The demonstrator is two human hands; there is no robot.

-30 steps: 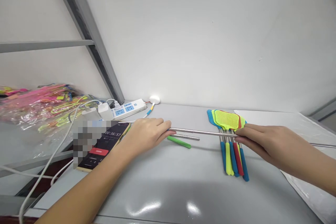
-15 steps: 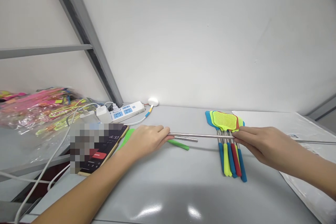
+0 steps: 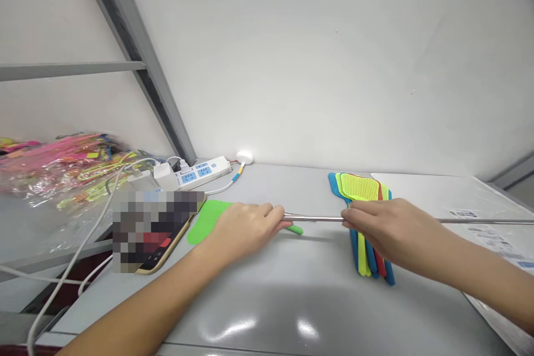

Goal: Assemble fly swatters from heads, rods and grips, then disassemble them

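A thin, long metal rod (image 3: 319, 218) runs level across the view between my hands. My left hand (image 3: 254, 228) is closed around its left part, fingers wrapped over it. My right hand (image 3: 375, 228) pinches the rod farther right, and the rod carries on past it to the right edge. Under and behind my left hand lies a green fly swatter (image 3: 211, 219); its mesh head and handle tip show, while its middle is hidden. Behind and below my right hand rests a bunch of fly swatters (image 3: 361, 186) with blue, yellow and red handles, partly covered by that hand.
At left are a phone (image 3: 167, 250), a white power strip (image 3: 204, 174) with chargers and cables, and plastic bags of colourful items (image 3: 79, 167). White plastic packaging (image 3: 429, 192) lies at right on the grey table (image 3: 267, 295). A metal frame (image 3: 142, 61) rises at left against the wall.
My hands have come closer together: the right has moved left and the left slightly right. A second rod end that stuck out below the rod now lies nearly in line with it.
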